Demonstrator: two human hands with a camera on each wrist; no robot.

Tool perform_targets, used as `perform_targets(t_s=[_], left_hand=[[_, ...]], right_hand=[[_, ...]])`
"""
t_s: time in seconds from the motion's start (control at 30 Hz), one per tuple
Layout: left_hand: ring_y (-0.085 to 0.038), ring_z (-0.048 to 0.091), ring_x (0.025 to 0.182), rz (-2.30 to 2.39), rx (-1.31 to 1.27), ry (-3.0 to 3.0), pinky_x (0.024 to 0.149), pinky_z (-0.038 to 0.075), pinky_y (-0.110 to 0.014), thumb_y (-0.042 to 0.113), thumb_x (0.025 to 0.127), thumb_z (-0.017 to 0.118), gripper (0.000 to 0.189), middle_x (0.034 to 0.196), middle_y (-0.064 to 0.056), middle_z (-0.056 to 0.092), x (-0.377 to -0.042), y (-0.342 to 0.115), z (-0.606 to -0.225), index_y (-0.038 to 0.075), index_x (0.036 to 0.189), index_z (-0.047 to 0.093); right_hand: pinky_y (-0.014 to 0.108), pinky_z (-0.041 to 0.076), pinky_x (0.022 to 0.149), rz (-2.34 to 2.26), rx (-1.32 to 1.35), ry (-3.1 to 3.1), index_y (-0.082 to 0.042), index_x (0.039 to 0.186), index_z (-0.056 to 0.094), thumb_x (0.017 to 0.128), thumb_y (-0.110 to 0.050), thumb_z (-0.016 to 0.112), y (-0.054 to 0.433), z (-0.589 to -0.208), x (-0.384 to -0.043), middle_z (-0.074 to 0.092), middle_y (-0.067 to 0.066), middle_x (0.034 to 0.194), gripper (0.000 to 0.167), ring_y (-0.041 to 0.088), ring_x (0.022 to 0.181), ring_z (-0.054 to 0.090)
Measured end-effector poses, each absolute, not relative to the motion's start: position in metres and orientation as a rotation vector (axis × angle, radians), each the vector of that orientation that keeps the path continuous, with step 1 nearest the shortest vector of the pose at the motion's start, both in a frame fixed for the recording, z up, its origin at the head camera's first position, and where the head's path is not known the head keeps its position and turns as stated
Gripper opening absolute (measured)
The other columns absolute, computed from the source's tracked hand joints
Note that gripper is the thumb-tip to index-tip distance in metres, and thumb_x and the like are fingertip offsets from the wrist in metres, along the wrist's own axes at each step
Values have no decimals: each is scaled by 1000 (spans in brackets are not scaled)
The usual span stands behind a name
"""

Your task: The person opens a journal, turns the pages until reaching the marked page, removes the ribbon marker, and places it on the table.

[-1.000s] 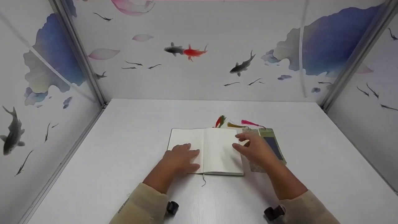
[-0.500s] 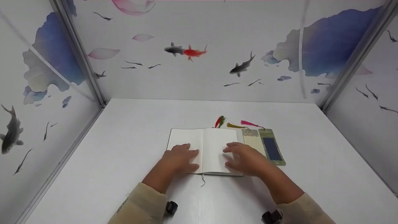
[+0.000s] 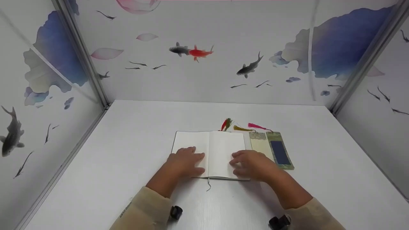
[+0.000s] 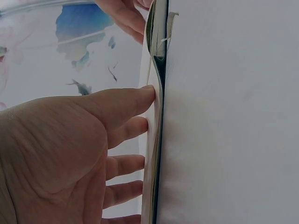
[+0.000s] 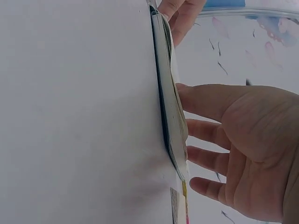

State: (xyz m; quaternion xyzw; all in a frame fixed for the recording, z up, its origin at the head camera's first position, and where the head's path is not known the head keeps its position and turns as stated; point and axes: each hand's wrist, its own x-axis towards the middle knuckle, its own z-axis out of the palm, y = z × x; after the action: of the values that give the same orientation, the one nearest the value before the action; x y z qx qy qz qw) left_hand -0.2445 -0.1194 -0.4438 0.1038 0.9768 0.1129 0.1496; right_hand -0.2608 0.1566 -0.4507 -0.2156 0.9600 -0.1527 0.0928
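An open notebook (image 3: 223,140) with blank cream pages lies flat on the white table, its thin ribbon (image 3: 209,185) trailing from the near edge. On the left page rests my left hand (image 3: 187,163), fingers spread; the left wrist view shows the thumb and fingertips of that hand (image 4: 70,144) touching the paper. My right hand (image 3: 254,164) lies on the right page, and in the right wrist view its thumb and fingers (image 5: 205,100) press the page edge-on above the thick page block (image 5: 170,102). Neither hand grips anything.
Right of the notebook lie a cream bookmark (image 3: 260,145) and a green one with a dark blue panel (image 3: 279,151). Their tassels, one mustard (image 3: 243,128) and one pink (image 3: 257,126), point left. A red and green tassel (image 3: 226,124) shows behind the notebook. Printed walls enclose the table.
My right hand has moved left and down from the page's right edge, above the bookmarks, onto the right page. The left hand has stayed in place.
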Motion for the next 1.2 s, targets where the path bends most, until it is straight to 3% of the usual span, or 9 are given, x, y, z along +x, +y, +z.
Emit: perform_targets(t_s=[0.27, 0.47, 0.63, 0.93, 1.2], left_hand=[[-34, 31, 164, 317, 302, 2815, 128, 31, -64, 50, 103, 65, 65, 176, -6, 35, -245, -119, -447, 32, 163, 47], [-34, 31, 164, 326, 294, 2812, 129, 30, -63, 49, 102, 65, 66, 176, -6, 35, -245, -119, -443, 31, 163, 47], [-33, 30, 164, 327, 298, 2814, 129, 30, -64, 50, 103, 63, 65, 176, -6, 35, -246, -119, -446, 33, 163, 47], [-35, 32, 163, 343, 311, 2820, 128, 32, -65, 49, 103, 63, 63, 175, -7, 36, -245, -120, -447, 31, 163, 48], [-39, 43, 155, 332, 310, 2867, 124, 38, -63, 61, 103, 56, 66, 169, -12, 45, -242, -109, -446, 23, 157, 56]], right_hand=[[53, 51, 115, -396, -589, 2814, -32, 123, 82, 78, -39, 96, 157, -445, -260, 72, -6, 141, 47, 24, 137, 63], [53, 53, 113, -391, -578, 2801, -34, 119, 83, 76, -40, 97, 160, -442, -260, 73, -9, 137, 45, 23, 133, 65], [52, 52, 114, -388, -588, 2800, -32, 118, 84, 79, -40, 95, 161, -439, -258, 74, -10, 137, 41, 23, 135, 65], [48, 55, 114, -459, -569, 2771, -29, 108, 87, 99, -29, 77, 165, -437, -257, 74, -6, 139, 13, 25, 138, 66], [47, 59, 107, -495, -585, 2834, -21, 119, 81, 103, -26, 73, 163, -438, -259, 81, -3, 117, 19, 20, 113, 74]])
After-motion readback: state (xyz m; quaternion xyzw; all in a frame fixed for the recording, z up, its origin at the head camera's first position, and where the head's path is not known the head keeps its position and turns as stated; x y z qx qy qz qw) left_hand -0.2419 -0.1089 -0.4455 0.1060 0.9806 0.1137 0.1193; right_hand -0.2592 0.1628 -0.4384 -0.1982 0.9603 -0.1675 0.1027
